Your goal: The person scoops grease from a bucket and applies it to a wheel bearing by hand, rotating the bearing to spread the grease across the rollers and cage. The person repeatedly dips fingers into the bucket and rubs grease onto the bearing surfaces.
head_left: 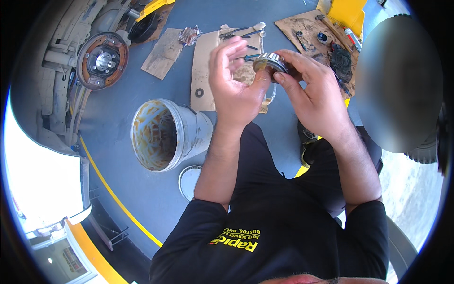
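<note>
A tapered roller bearing (pixel 270 58), its metal rollers showing along the upper side, is pinched between the thumb and fingers of my right hand (pixel 314 87). My left hand (pixel 236 92) is raised beside it, palm turned toward it and fingers spread, slightly blurred. The left thumb touches the bearing's near left edge, where a yellowish-brown smear of what looks like grease shows. Below my left hand stands a white bucket (pixel 196 128), tilted in view, its inner wall streaked with amber grease.
A wheel hub with brake shoes (pixel 101 61) is at the left. Behind my hands, cardboard (pixel 201 71) carries pliers and a washer (pixel 199 93). More cardboard at the far right bears a hammer (pixel 331 26) and dark rags (pixel 341 61). A round lid (pixel 188 182) lies near the bucket.
</note>
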The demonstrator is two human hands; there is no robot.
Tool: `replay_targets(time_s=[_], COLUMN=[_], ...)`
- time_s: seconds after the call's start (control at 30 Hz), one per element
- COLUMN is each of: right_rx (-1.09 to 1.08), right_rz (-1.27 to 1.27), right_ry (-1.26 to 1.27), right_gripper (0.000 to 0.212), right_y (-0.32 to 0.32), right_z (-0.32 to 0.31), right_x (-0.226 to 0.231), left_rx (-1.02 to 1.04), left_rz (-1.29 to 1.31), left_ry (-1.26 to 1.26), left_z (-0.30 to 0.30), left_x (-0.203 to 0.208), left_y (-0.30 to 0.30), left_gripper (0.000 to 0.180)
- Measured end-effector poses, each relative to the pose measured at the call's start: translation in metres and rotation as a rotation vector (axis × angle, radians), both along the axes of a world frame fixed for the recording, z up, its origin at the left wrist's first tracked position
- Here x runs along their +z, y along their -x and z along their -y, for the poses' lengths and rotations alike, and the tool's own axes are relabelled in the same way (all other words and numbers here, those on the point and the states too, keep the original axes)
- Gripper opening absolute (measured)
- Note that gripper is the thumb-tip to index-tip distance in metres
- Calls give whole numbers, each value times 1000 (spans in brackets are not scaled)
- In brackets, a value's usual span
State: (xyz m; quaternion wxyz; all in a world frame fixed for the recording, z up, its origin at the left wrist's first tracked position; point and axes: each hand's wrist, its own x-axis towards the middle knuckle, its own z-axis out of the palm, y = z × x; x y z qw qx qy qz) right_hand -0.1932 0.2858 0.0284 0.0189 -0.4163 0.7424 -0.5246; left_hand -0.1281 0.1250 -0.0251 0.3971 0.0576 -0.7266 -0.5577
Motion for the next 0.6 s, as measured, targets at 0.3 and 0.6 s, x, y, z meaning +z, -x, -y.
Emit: replay_targets(time_s=[0.3,0.6], right_rx=[38,101], right_rz=[140,322], right_ry=[28,20], right_gripper=[31,31], right_y=[1,6], right_z=[1,-2], right_x=[-4,-1], left_rx=[287,-279], left_rz=[-202,19], left_ry=[615,-434], left_z=[15,13], left_x=[17,22], left_y=[-5,-13], left_gripper=[63,66])
